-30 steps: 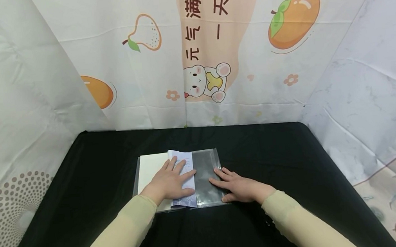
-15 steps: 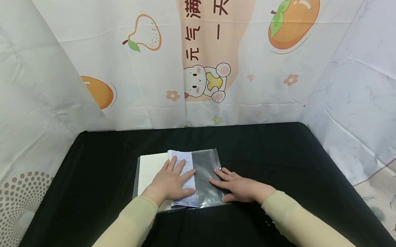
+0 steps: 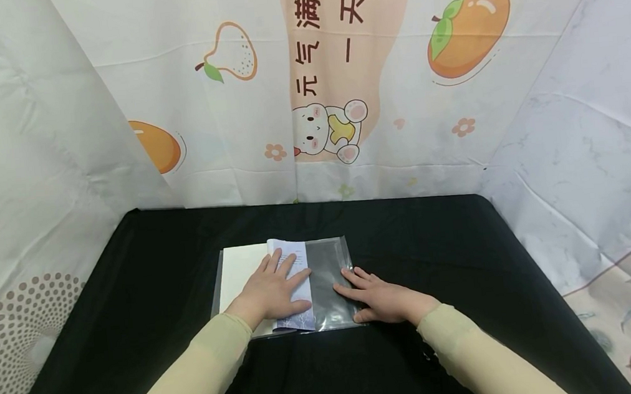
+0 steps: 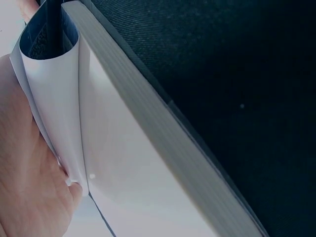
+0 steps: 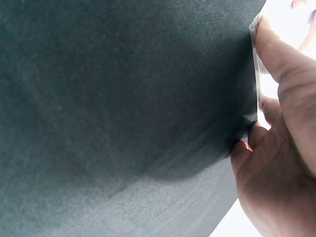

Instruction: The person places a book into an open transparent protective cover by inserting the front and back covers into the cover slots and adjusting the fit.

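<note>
A book with cream pages lies open on black cloth. From its right side a pale blue printed cover lies over a clear plastic sheet. With fingers spread, my left hand presses flat on the printed cover. My right hand rests its spread fingers on the plastic's right edge and the cloth beside it. In the left wrist view, the cover bends in a rounded loop beside the book's page block. The right wrist view has my right hand at the plastic's thin edge.
Black cloth covers the table around the book. Behind it hangs a white curtain printed with fruit and a cartoon animal. Further sheets hang on the left and right.
Almost nothing differs. The left hand's index fingertip has shifted very slightly left on the printed cover; the right hand stays in place.
</note>
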A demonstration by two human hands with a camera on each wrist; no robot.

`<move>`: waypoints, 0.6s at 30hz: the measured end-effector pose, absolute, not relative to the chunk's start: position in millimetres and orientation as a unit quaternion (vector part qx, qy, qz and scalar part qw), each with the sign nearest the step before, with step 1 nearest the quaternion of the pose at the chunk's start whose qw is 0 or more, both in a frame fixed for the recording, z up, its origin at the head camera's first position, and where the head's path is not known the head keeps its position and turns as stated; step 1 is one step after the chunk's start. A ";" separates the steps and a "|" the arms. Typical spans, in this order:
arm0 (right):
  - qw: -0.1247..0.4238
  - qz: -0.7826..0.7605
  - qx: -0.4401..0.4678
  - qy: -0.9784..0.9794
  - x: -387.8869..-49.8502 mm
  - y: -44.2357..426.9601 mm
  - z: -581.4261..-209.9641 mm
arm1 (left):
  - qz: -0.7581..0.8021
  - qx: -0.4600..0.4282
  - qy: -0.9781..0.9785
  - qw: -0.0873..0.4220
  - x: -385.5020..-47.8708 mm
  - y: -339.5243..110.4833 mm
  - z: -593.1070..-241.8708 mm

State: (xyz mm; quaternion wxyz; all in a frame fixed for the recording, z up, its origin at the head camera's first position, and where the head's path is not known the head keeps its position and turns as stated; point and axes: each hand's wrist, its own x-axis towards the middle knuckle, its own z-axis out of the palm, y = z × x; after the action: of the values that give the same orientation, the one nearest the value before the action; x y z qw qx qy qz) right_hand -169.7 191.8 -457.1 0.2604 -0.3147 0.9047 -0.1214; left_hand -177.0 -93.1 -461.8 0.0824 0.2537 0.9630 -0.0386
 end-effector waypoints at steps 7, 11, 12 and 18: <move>0.264 -0.125 -0.307 0.906 -169.6 191.4 -457.1 | -0.043 0.251 0.964 0.078 -176.4 -93.4 -460.4; 0.264 -0.128 -0.306 0.906 -169.4 191.3 -456.6 | -0.037 0.247 0.966 0.070 -175.7 -94.4 -462.6; 0.264 -0.129 -0.305 0.906 -169.4 191.3 -456.5 | -0.038 0.247 0.966 0.068 -175.4 -94.7 -463.1; 0.263 -0.131 -0.311 0.904 -168.7 191.7 -456.3 | -0.031 0.246 0.967 0.056 -174.2 -96.1 -467.5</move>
State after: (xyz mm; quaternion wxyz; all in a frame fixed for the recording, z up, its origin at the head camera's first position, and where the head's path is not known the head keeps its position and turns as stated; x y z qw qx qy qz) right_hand -168.7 191.7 -456.3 0.2634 -0.3114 0.9036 -0.1311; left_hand -174.2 -96.1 -467.5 0.0557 0.2459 0.9672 -0.0310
